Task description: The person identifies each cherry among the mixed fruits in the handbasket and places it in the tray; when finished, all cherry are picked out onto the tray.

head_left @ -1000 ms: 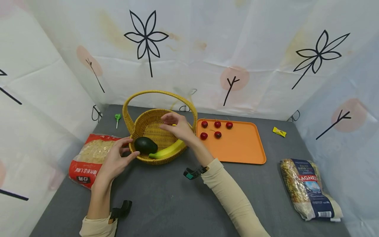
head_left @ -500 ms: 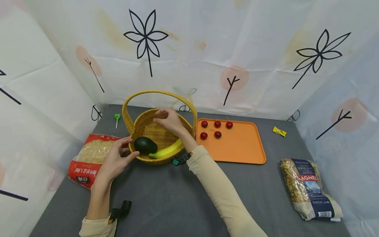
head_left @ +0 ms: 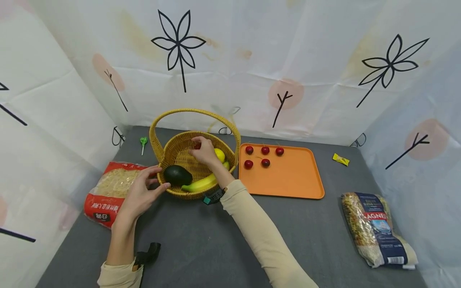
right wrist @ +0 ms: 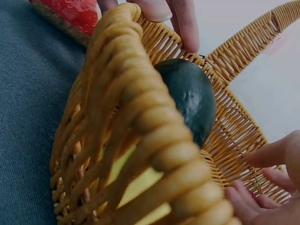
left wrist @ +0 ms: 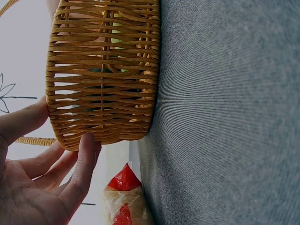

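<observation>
My right hand (head_left: 206, 153) is inside the yellow wicker basket (head_left: 173, 196), with a small dark red cherry (head_left: 197, 146) showing between its fingertips. In the right wrist view its thumb and fingers stand apart, and no cherry is visible there. At the basket's near left, my left hand (head_left: 141, 192) touches the rim with thumb and fingers spread, as the left wrist view also shows. A dark green avocado (head_left: 177, 176) and a banana (head_left: 201, 184) lie in the basket. My right arm partly covers a lemon (head_left: 219, 155) and a smaller greenish fruit (head_left: 226, 165).
An orange tray (head_left: 288, 182) with several cherries stands right of the basket. A red bag of pasta (head_left: 111, 186) lies behind my left hand. A green lollipop (head_left: 143, 144), a yellow wrapped candy (head_left: 340, 159) and another pasta bag (head_left: 376, 230) lie farther out. The basket's handle (head_left: 194, 111) arches overhead.
My right hand has moved left and deeper into the basket, and the cherry has come into view by its fingertips. The lemon is now more exposed. My left hand has stayed at the rim.
</observation>
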`<state>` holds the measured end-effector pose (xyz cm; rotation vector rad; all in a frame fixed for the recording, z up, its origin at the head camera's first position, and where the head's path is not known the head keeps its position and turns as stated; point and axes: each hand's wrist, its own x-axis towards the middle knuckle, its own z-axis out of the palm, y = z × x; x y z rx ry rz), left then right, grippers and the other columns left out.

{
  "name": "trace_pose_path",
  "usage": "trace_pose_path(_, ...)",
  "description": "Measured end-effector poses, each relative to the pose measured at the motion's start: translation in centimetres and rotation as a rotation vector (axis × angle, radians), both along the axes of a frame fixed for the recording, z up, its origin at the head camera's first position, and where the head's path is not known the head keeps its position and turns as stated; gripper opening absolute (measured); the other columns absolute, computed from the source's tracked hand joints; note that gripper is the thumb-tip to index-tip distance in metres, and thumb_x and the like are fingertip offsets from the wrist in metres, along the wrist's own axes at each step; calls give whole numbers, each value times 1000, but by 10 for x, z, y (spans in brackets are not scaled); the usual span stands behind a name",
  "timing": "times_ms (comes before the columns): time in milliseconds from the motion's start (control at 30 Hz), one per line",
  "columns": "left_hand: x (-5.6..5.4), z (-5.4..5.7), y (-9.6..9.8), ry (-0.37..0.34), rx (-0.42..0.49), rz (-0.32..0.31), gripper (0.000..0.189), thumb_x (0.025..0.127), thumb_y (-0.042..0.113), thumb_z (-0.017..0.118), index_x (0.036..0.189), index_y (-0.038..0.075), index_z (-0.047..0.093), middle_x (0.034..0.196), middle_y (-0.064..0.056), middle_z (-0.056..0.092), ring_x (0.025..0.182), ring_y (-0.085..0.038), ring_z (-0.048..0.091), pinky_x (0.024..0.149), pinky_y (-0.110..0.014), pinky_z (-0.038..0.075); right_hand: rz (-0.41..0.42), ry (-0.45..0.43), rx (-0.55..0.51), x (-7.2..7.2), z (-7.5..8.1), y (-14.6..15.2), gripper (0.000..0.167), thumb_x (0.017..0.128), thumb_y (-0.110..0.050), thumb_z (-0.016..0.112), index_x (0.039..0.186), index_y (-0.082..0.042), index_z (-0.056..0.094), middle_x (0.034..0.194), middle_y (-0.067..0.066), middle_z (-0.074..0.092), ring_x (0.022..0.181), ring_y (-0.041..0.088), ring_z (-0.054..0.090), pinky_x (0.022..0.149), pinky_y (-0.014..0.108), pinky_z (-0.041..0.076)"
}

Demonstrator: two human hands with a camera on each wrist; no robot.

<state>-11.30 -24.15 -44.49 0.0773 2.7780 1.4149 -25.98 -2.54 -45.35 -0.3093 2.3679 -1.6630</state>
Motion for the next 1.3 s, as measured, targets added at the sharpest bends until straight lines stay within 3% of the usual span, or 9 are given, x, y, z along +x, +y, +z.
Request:
trace_pose_path(133, 0, 0, 1, -6, 6, -2, 69, 104, 26, 76, 159, -2, 46, 163, -27, 45, 138, -52, 60, 106, -58, 59, 26, -40, 80, 0, 0, -1, 57, 104, -9, 70, 157, -2, 51, 154, 25, 52, 132, 35, 57, 104, 46, 53)
trace_pose_path(233, 0, 0, 1, -9, 15, -2, 68, 104, 26, 76, 159, -2, 46, 163, -27, 45, 139, -52, 60, 109, -65, 56, 48, -45, 114, 1, -1, -2, 55, 104, -6, 68, 157, -2, 51, 154, 23, 55, 136, 35, 58, 107, 46, 54)
trace_pose_path(333, 0, 0, 1, -7, 12, -1, 68, 104, 25, 76, 158, -2, 46, 163, -27, 45, 138, -52, 60, 107, -59, 58, 61, -60, 57, 2, -2, -3, 50, 104, 4, 62, 153, 1, 53, 151, 25, 56, 127, 40, 66, 103, 47, 60)
trace_pose_path(500, 0, 0, 0, -5, 2, 3, 67, 103, 23, 76, 158, -2, 47, 162, -27, 47, 137, -51, 61, 102, -45, 61, 63, -103, -133, 5, -1, -2, 42, 104, 15, 53, 146, 10, 56, 147, 33, 57, 113, 52, 74, 100, 55, 63)
trace_pose_path(800, 0, 1, 1, -3, 3, 3, 66, 103, 23, 76, 157, -3, 47, 162, -28, 46, 136, -51, 62, 104, -52, 61, 95, -148, -257, 13, 12, 10, 38, 108, 6, 58, 146, 10, 57, 146, 30, 58, 114, 50, 75, 103, 56, 61)
trace_pose_path(933, 0, 1, 1, -4, 6, 5, 66, 103, 23, 77, 157, -3, 47, 162, -27, 46, 136, -51, 62, 104, -52, 61, 126, -121, -285, 21, 25, 21, 38, 107, 1, 64, 144, 8, 60, 142, 25, 61, 118, 52, 73, 100, 49, 64)
trace_pose_path(1067, 0, 0, 1, -5, 5, 4, 67, 103, 24, 77, 157, -2, 47, 162, -27, 47, 136, -50, 62, 104, -52, 61, 177, -29, -272, 34, 38, 36, 36, 106, -6, 69, 140, 4, 64, 135, 20, 65, 117, 50, 74, 95, 43, 67)
trace_pose_path(1200, 0, 0, 2, -3, 6, 0, 67, 103, 24, 77, 157, -2, 47, 161, -28, 47, 137, -51, 61, 108, -63, 56, 229, 79, -247, 50, 52, 57, 32, 105, -10, 72, 136, -1, 67, 132, 16, 67, 111, 42, 78, 98, 46, 66)
trace_pose_path(1300, 1, 0, 2, 3, 4, 0, 66, 103, 23, 77, 157, -2, 47, 161, -28, 47, 137, -52, 61, 109, -65, 55, 260, 124, -256, 65, 64, 75, 30, 104, -9, 72, 134, -3, 68, 132, 18, 68, 107, 35, 81, 94, 39, 67)
